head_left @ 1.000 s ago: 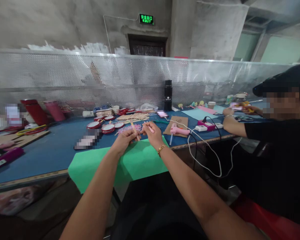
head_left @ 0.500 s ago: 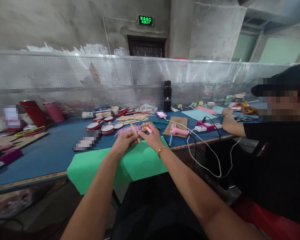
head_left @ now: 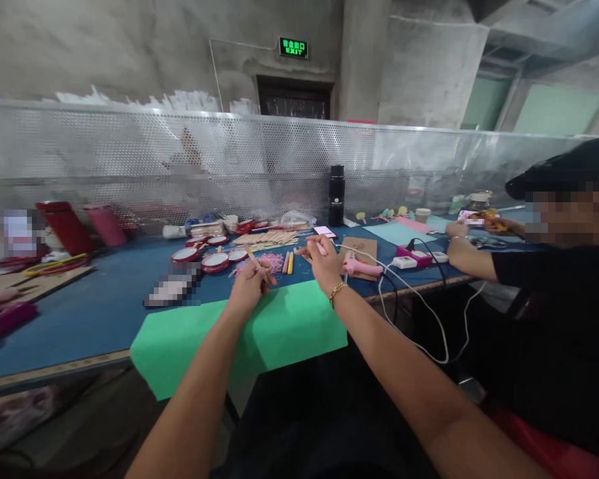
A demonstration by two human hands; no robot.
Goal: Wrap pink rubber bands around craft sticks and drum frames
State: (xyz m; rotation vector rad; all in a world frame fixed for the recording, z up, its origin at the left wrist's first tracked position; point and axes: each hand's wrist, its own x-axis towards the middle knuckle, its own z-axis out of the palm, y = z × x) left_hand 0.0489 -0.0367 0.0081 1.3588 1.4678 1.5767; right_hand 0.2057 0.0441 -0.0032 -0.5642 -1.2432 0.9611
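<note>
My left hand (head_left: 251, 285) is closed around a flat wooden craft stick (head_left: 251, 255), which points up and away over the blue table. My right hand (head_left: 324, 266) is apart from it on the right, its fingers curled around a slim pink pen-like stick (head_left: 321, 249), perhaps a marker. Beneath both wrists a green sheet (head_left: 190, 336) hangs over the table edge. Between the hands and a little beyond lie a yellow marker (head_left: 290, 263) and a pinkish one beside it. A heap of pink and purple shreds (head_left: 268, 262) spreads just behind my left hand.
Small red-rimmed drums (head_left: 214, 261) and wooden sticks (head_left: 267, 237) lie behind. A pink glue gun (head_left: 362, 266) rests on cardboard at right, its cables looping off the edge. A black bottle (head_left: 336, 196) stands at the back. A co-worker (head_left: 554, 293) sits on the right.
My hands have separated: the right moved right and slightly up with the pink stick, the left moved slightly left and down with the craft stick. The markers between them are now uncovered.
</note>
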